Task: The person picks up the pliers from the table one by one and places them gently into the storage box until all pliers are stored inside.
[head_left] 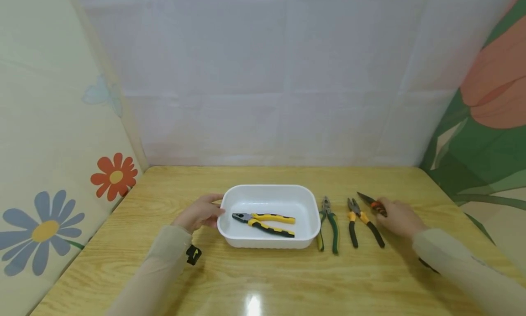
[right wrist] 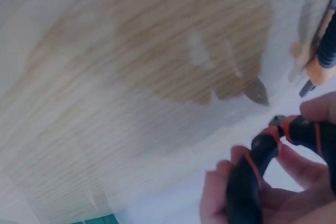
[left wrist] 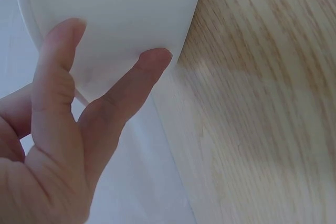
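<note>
My left hand [head_left: 202, 212] rests at the left end of a white plastic tub [head_left: 267, 244]. In the left wrist view its extended fingers [left wrist: 128, 87] touch the tub's outer wall. Inside the tub lie yellow-and-black pliers [head_left: 271, 228], jaws toward the left. Far to the right, my right hand [head_left: 400, 218] grips needle-nose pliers [head_left: 371, 202] whose dark, pointed jaws face away to the upper left. Their black handles [right wrist: 244, 192] with red trim show spread in the right wrist view, with fingers around them. The palm hides part of those handles in the head view.
Green-handled pliers [head_left: 334, 234] lie just right of the tub. Between them and my right hand are orange-and-black pliers [head_left: 375, 234], handles spread toward me. A white cloth [head_left: 263, 101] hangs behind the wooden table [head_left: 246, 279]; flower-patterned cloths flank it.
</note>
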Demonstrator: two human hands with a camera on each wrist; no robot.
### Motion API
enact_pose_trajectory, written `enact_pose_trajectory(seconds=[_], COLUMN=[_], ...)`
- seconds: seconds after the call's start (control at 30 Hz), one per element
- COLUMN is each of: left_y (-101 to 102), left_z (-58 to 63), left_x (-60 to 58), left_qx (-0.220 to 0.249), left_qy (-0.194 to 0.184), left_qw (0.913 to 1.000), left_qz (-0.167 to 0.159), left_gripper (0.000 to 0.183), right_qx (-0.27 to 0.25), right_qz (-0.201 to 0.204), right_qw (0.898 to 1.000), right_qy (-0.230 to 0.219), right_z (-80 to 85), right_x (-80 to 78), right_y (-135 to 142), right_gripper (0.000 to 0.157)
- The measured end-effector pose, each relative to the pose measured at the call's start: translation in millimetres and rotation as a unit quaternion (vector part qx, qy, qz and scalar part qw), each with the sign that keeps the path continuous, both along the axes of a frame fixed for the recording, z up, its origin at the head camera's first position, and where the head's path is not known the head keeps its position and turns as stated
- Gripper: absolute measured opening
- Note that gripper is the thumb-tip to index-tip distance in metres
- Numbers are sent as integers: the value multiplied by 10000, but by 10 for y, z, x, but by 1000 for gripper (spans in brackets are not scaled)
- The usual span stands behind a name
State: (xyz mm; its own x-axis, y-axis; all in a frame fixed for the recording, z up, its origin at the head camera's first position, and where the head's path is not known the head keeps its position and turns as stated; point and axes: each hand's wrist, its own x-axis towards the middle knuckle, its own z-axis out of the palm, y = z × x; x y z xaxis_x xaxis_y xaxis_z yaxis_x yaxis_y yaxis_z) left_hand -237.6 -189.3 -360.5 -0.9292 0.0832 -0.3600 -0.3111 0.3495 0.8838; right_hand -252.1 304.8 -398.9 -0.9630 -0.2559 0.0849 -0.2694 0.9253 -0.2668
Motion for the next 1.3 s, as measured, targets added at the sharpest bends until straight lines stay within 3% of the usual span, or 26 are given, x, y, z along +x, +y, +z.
enact_pose_trajectory(seconds=[0.33,0.6,0.8,0.97,1.23,1.3], left_y=[-10,-10,-48,-68,-16,-15], left_z=[-22,14,-3,-6,40,51], left_x=[5,25,9,22,30,19], left_qx=[116,128,402,363,115,98], left_qy=[48,38,104,30,-84,-61], left_qw=[9999,9999,9989,9991,9999,9998], left_qz=[-40,-71,-219,-194,-97,-147], left_gripper=[57,57,60,60,58,59], right_qx=[-205,279,474,628,567,565], right_qz=[159,412,566,742,1221,1356], right_qw=[9981,9889,9851,9814,9678,9617], right_qy=[564,1400,1551,1657,2128,2312], right_z=[168,302,384,417,422,425], right_x=[161,281,345,385,432,438], right_y=[-149,-285,-353,-404,-447,-444], right_gripper=[42,49,51,49,47,38])
